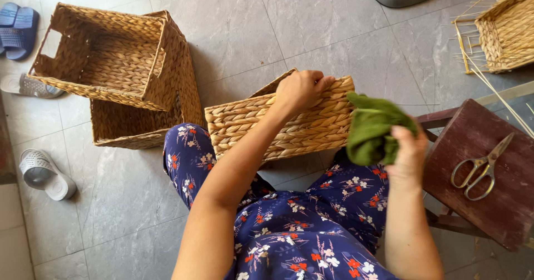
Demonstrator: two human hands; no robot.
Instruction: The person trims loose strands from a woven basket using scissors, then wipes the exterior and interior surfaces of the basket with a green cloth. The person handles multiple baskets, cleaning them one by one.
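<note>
On the lap, left hand (300,91) fingers clamp the woven basket (281,125) rim; right hand (409,152) fingers clutch a green cloth (372,127).

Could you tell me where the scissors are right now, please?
The scissors lie on the dark red stool at the right, just beyond the right hand.

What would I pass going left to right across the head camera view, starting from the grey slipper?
Grey slipper → stacked woven baskets → left hand on the held basket → green cloth in the right hand → scissors on the dark red stool.
</note>
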